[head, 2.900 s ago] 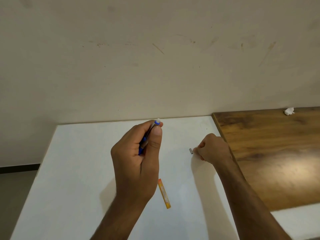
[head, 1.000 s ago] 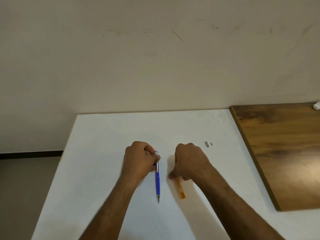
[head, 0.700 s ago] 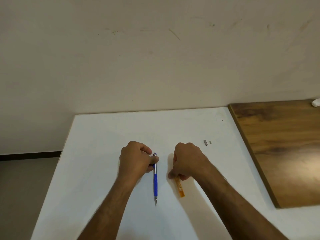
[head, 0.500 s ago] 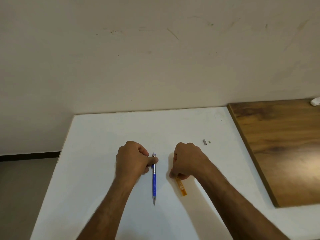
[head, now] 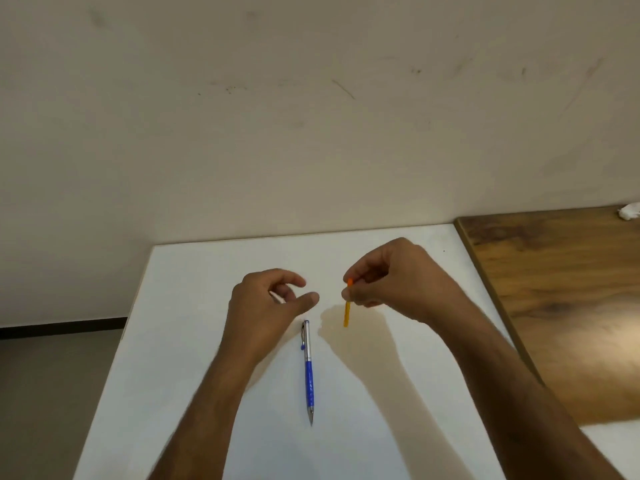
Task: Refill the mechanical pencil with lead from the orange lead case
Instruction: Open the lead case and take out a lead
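Note:
The blue and silver mechanical pencil lies alone on the white table, tip pointing toward me. My left hand hovers just above its upper end, fingers apart and holding nothing. My right hand is raised to the right of it and pinches the thin orange lead case near its top. The case hangs nearly upright above the table. The small cap pieces seen earlier on the table are hidden behind my right hand.
A dark wooden tabletop adjoins the white table on the right, with a small white object at its far edge. A bare wall stands behind both. The floor drops away at the left edge.
My left hand let go of the pencil and opened above it. My right hand lifted the orange lead case off the table and turned it upright.

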